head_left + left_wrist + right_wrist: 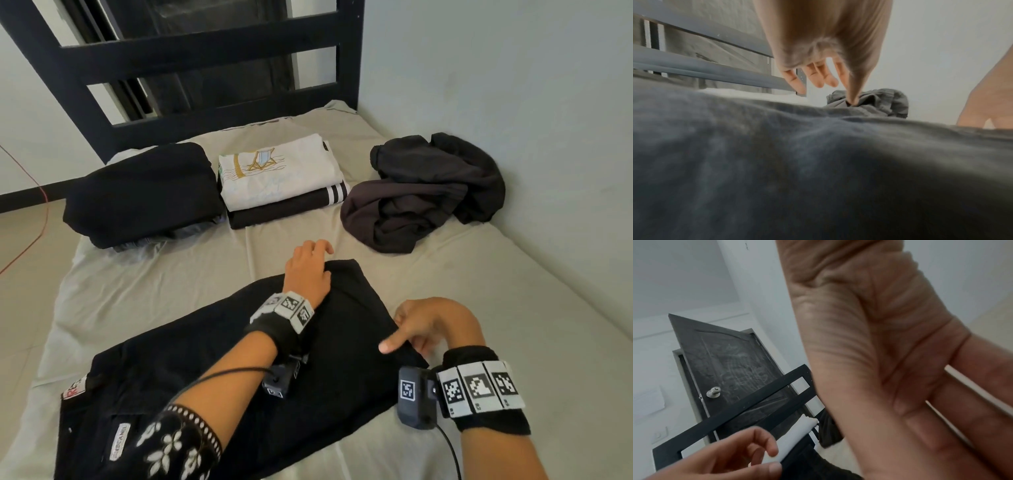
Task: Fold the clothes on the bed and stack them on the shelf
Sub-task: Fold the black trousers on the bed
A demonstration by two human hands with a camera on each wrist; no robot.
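Black trousers lie folded lengthwise across the beige sheet, waist and labels at the near left. My left hand rests at their far hem corner, fingers relaxed and spread, the thumb tip touching the cloth in the left wrist view, where the hand holds nothing. My right hand hovers at the near hem corner, one finger pointing left. In the right wrist view its palm is bare and the fingers are straight.
At the far side of the bed sit a folded black pile, a folded white T-shirt on a striped dark garment, and a crumpled dark heap. A black headboard stands behind, a wall at right.
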